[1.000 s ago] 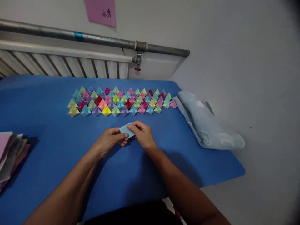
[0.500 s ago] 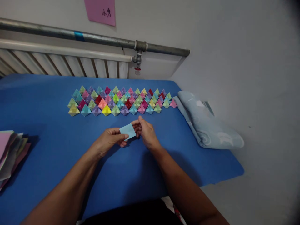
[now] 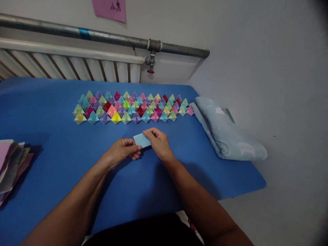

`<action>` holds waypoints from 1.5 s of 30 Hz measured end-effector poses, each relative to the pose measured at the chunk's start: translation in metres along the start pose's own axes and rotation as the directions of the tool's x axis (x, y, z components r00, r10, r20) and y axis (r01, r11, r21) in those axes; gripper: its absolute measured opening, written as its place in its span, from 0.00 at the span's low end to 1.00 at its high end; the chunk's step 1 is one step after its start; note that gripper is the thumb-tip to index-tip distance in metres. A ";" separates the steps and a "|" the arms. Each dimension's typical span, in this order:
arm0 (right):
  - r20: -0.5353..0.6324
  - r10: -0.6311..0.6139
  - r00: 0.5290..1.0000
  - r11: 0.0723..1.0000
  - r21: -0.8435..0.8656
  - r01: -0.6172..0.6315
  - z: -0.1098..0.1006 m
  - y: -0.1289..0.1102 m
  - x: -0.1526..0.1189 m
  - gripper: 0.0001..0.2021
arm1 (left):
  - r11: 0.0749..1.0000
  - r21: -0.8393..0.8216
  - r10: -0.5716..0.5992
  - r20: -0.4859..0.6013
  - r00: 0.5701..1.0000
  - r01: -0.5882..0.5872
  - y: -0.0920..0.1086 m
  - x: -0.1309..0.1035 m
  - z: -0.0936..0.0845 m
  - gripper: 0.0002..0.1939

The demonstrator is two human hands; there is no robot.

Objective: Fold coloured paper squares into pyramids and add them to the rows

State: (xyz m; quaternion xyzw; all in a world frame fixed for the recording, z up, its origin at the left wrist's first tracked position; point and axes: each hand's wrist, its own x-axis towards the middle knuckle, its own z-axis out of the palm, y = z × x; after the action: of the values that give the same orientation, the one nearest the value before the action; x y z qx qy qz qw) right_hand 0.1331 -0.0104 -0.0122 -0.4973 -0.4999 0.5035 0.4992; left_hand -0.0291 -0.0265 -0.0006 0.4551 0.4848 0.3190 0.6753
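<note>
Light-blue paper rectangle (image 3: 141, 140): likely feather-light, crease-prone; left hand (image 3: 120, 152) pinches 7 o'clock edge, right hand (image 3: 160, 143) 1 o'clock; edges best hold.

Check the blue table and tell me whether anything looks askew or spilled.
Nothing looks spilled. The paper stack at far left is untidy, its edges splayed unevenly, unlike the neat rows of folded paper pieces.

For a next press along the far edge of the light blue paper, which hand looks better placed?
Probably the right hand: its thumb lies at the far edge of the light blue paper. The left hand pinches nearer the bottom, so it seems better suited to steadying.
</note>
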 end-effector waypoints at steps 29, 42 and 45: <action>0.360 -0.081 0.929 0.677 -0.665 0.317 0.034 0.017 -0.016 0.07 | 0.471 0.727 0.572 0.180 0.800 -0.500 -0.039 -0.042 -0.037 0.12; 0.584 -0.242 0.775 0.599 -0.538 0.593 -0.006 0.011 -0.048 0.09 | 0.329 0.799 0.504 0.302 0.809 -0.503 -0.037 -0.051 -0.041 0.12; 0.620 -0.240 0.747 0.557 -0.543 0.629 -0.009 0.016 -0.052 0.11 | 0.254 0.828 0.516 0.320 0.794 -0.499 -0.038 -0.053 -0.042 0.11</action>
State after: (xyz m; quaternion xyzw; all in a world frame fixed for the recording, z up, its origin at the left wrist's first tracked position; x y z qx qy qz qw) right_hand 0.1419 -0.0621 -0.0281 -0.3663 -0.8728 0.2236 0.2324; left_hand -0.0867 -0.0745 -0.0211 0.8641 0.4094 0.2208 0.1920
